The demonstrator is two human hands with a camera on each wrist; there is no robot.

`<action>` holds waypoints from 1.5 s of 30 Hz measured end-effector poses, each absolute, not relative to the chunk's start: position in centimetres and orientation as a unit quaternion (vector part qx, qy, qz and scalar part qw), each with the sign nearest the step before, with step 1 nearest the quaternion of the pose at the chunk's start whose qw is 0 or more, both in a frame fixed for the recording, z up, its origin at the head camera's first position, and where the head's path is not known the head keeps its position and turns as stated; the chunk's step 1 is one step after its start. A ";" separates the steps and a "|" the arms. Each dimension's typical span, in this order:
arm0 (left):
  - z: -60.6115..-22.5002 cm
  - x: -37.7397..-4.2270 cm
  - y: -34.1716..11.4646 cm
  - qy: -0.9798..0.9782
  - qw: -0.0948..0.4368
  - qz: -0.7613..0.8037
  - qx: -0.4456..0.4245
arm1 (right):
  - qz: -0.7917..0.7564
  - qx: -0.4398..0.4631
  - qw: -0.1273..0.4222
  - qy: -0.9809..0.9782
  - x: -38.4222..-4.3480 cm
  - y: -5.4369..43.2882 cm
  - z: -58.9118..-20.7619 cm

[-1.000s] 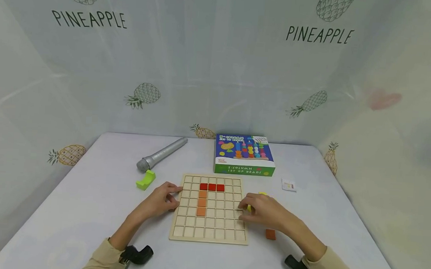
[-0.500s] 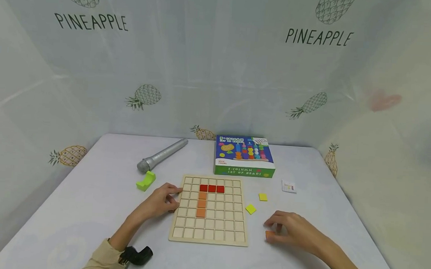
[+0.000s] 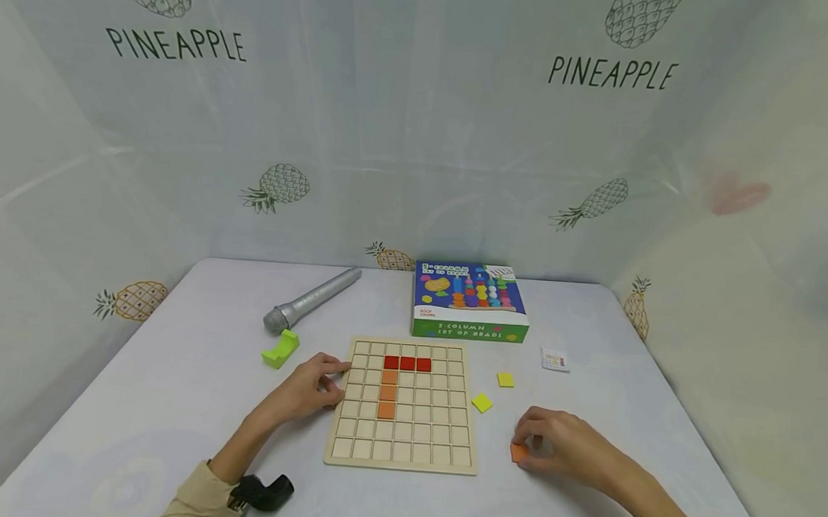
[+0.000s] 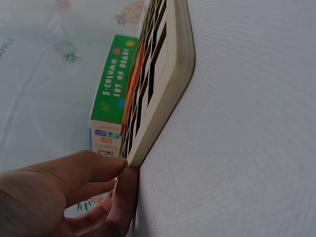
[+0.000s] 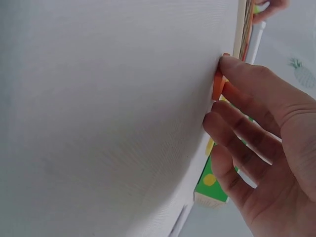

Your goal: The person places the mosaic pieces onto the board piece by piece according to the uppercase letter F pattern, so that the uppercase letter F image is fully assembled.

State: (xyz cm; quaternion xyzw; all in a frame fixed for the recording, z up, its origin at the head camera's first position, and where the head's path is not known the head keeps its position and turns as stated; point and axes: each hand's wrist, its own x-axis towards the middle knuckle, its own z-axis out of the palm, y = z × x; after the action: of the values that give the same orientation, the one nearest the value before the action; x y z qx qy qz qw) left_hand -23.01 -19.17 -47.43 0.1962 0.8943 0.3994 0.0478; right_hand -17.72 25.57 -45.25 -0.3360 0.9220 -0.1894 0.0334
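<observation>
A wooden grid board (image 3: 402, 455) lies flat on the table, with a row of red tiles (image 3: 407, 363) and a column of orange tiles (image 3: 387, 394) set in its squares. My left hand (image 3: 302, 386) rests its thumb and fingertips against the board's left edge, spread apart along it. To the right of the board, my right hand (image 3: 566, 448) pinches a loose orange tile (image 3: 517, 453) between thumb and finger, low over the table. In the right wrist view the tile (image 5: 218, 84) stands tilted under the thumb, its other fingers (image 5: 232, 143) loosely bent.
Two yellow tiles (image 3: 482, 403) lie right of the board. Behind it stands a bead-set box (image 3: 471, 301). A silver microphone (image 3: 312, 300) and a bright green curved block (image 3: 281, 349) sit at left, a small printed card (image 3: 555, 360) at back right.
My right hand has moved from the board's right edge towards me and rightward, uncovering the yellow tiles, and has taken hold of the loose orange tile, now tilted. The left hand has stayed put.
</observation>
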 end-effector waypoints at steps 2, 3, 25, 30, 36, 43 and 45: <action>-47.4 -23.0 -19.2 0.894 0.047 0.400 0.196 | -0.188 -0.338 0.031 0.921 -17.7 25.5 -45.3; -47.4 -23.0 -19.2 0.894 0.046 0.400 0.196 | -0.187 -0.339 0.030 0.921 -17.8 25.5 -45.3; -47.1 -23.0 -19.0 0.898 0.052 0.395 0.185 | -0.166 -0.314 0.019 0.935 -18.2 24.7 -45.1; -47.2 -23.0 -19.0 0.900 0.054 0.393 0.180 | -0.164 -0.317 0.019 0.934 -18.4 23.8 -44.7; -47.3 -23.1 -19.0 0.899 0.055 0.395 0.179 | -0.156 -0.332 0.019 0.930 -18.8 22.2 -44.4; -47.3 -23.1 -19.1 0.895 0.055 0.401 0.188 | -0.154 -0.354 0.016 0.922 -19.4 19.7 -44.1; -47.3 -23.2 -19.1 0.895 0.055 0.400 0.188 | -0.149 -0.361 0.014 0.921 -19.5 18.8 -44.1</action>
State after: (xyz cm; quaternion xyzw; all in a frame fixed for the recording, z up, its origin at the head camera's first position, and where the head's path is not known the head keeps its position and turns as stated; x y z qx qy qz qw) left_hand -23.18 -19.10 -47.33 0.1879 0.8953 0.4001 0.0550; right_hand -19.55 18.82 -44.13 -0.3610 0.9205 -0.1489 0.0138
